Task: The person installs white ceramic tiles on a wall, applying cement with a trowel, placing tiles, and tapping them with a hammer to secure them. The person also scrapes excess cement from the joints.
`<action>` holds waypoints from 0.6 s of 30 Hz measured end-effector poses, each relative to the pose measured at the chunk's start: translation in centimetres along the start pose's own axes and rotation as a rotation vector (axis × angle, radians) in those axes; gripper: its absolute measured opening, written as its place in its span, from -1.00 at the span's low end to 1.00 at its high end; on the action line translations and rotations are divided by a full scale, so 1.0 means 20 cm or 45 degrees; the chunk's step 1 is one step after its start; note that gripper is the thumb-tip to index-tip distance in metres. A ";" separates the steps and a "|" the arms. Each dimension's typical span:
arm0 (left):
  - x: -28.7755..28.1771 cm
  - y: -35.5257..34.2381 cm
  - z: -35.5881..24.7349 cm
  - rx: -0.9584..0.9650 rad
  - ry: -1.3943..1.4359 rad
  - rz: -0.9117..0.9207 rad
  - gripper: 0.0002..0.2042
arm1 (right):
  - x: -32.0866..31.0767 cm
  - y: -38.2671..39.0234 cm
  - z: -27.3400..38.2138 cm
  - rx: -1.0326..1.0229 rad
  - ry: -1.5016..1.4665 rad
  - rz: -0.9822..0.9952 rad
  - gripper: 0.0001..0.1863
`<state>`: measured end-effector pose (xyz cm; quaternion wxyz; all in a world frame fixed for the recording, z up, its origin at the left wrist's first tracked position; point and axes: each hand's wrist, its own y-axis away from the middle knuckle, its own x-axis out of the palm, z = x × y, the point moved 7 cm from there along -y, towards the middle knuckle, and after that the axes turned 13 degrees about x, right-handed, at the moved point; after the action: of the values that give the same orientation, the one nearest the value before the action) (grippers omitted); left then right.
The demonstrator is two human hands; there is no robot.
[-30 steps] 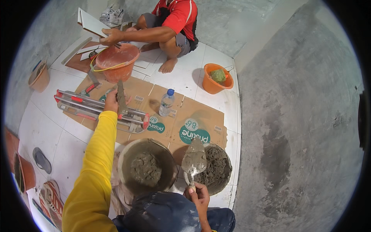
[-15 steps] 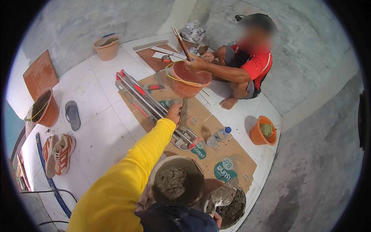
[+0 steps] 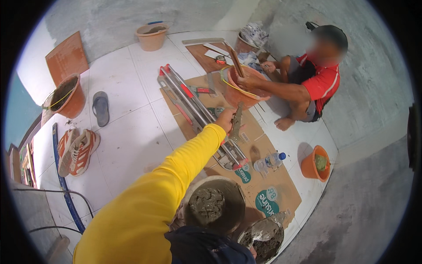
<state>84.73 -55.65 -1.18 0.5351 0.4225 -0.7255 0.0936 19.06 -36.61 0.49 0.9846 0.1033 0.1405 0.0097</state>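
Observation:
My left hand [image 3: 226, 119], at the end of a yellow sleeve, is closed on a mortar-coated trowel [image 3: 236, 125], held above the cardboard [image 3: 281, 185] beside a tile cutter [image 3: 189, 105]. My right hand [image 3: 252, 251] shows only a sliver at the bottom, largely hidden behind my dark clothing, on the handle of a second trowel [image 3: 266, 226] with a wet, shiny blade. That blade is over a bucket of coarse dark mix [image 3: 268, 251]. A wider bucket [image 3: 237, 193] with smoother grey mortar stands left of it. A water bottle [image 3: 268, 163] is on the cardboard.
A seated co-worker [image 3: 321, 83] holds thin panels [image 3: 235, 59] over a red bucket [image 3: 239, 99]. An orange bucket [image 3: 310, 169] stands right. At left are a mortar bucket [image 3: 70, 103], sandal [image 3: 100, 110], shoes [image 3: 79, 152], blue level [image 3: 61, 185] and cables [image 3: 74, 193].
My view has swung left, so the scene has shifted right and the shoes came into view. The co-worker's panels are lower and more tilted. Both trowels stay in my hands.

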 end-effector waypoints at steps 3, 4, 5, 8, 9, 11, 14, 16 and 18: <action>0.00 -0.02 0.02 -0.018 -0.022 -0.028 -0.84 | -0.09 -0.21 -0.21 0.088 -0.050 -0.007 -0.59; 0.01 -0.03 0.03 -0.029 -0.022 -0.036 -0.84 | -0.11 -0.29 -0.27 0.126 -0.074 -0.013 -0.59; 0.02 -0.04 0.04 -0.026 -0.037 -0.030 -0.84 | -0.13 -0.34 -0.31 0.166 -0.095 -0.017 -0.58; 0.08 -0.06 0.05 -0.013 -0.048 -0.005 -0.83 | -0.10 -0.33 -0.25 0.186 -0.087 -0.003 -0.59; 0.09 -0.05 0.05 -0.011 -0.051 0.006 -0.83 | -0.06 -0.27 -0.17 0.187 -0.073 0.003 -0.60; 0.13 -0.03 0.04 -0.008 -0.074 0.088 -0.82 | 0.04 -0.10 0.04 0.178 -0.038 0.009 -0.63; 0.17 0.12 0.04 -0.103 -0.116 0.239 -0.81 | 0.19 0.08 0.40 0.198 -0.013 0.041 -0.67; 0.20 0.27 0.03 -0.233 -0.134 0.299 -0.81 | 0.26 0.14 0.59 0.194 -0.052 0.074 -0.67; 0.22 0.47 0.02 -0.313 -0.113 0.321 -0.80 | 0.32 0.17 0.71 0.154 -0.178 0.112 -0.66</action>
<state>77.49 -52.32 5.48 0.5345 0.2634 -0.8014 0.0517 29.22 -35.82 12.73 0.9826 0.1690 0.0673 0.0372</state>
